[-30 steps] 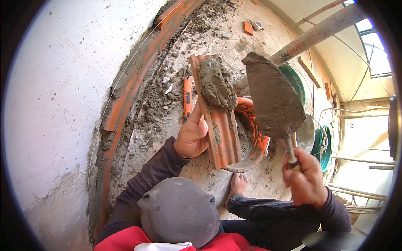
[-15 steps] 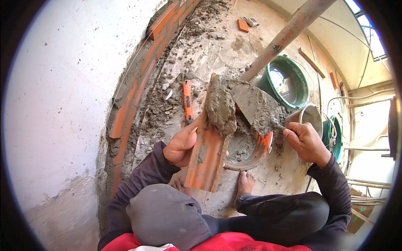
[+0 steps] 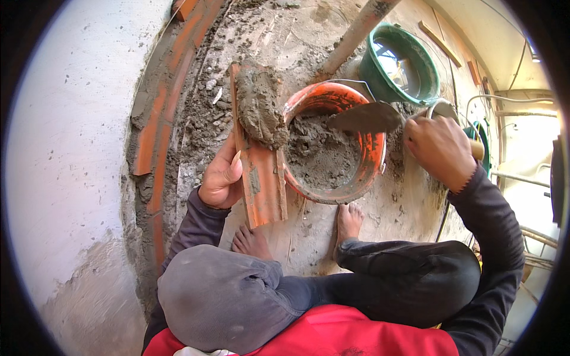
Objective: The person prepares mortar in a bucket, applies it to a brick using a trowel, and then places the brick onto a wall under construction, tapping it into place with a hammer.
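My left hand [image 3: 222, 177] grips a long orange clay tile [image 3: 265, 188] by its left edge, with the thumb on its face. A thick lump of wet grey mortar [image 3: 260, 107] covers the tile's far half. In my right hand [image 3: 438, 148], closed round the wooden handle, is a trowel [image 3: 369, 117] with a mortar-stained blade. The blade hangs over an orange bucket [image 3: 378, 155], apart from the tile. Grey mortar [image 3: 323, 155] lies inside the bucket, which stands on the floor before my feet.
Along the white wall [image 3: 77, 130] at left runs a low course of orange bricks [image 3: 159, 127] with spilled mortar beside it. A green tub [image 3: 369, 62] of water stands behind the bucket, near a slanting pole [image 3: 353, 41]. A wooden strip [image 3: 440, 43] lies far right.
The trowel has left the mortar on the tile and swung back over the bucket. My left hand has carried the tile leftward, uncovering the bucket. The whole view has shifted too.
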A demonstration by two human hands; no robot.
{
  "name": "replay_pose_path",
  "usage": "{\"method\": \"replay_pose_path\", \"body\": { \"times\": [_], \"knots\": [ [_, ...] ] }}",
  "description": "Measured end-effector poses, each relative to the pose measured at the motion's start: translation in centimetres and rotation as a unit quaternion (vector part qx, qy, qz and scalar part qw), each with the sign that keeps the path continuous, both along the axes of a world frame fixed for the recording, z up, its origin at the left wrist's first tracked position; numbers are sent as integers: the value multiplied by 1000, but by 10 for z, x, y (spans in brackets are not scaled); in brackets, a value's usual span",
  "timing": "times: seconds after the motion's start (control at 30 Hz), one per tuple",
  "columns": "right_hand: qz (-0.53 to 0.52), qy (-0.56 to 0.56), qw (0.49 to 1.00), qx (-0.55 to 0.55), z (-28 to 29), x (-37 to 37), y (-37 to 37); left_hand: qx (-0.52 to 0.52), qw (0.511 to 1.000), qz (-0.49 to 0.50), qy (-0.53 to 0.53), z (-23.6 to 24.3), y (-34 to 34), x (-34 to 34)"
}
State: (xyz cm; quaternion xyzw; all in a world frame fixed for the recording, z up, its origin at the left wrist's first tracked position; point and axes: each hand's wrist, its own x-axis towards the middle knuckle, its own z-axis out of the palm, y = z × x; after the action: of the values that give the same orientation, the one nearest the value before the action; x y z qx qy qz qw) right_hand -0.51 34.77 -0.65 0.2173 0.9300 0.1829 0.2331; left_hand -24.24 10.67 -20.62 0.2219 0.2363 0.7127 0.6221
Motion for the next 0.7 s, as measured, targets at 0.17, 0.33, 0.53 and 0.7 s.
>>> {"method": "replay_pose_path", "body": {
  "times": [0.17, 0.33, 0.53, 0.7],
  "knots": [
    [71, -119, 990, 25, -16, -29, -19, -20, 999, 16, 24, -9, -2, 12],
    [72, -104, 988, -90, -12, -31, -23, -28, 998, 43, 19, -10, -9, 14],
    [-16, -146, 971, -189, -36, -22, -15, -21, 999, 45, 7, -5, -12, 11],
    [-51, -111, 962, -245, -37, -12, -7, -12, 999, 42, -9, -1, -9, 18]
  ]
}}
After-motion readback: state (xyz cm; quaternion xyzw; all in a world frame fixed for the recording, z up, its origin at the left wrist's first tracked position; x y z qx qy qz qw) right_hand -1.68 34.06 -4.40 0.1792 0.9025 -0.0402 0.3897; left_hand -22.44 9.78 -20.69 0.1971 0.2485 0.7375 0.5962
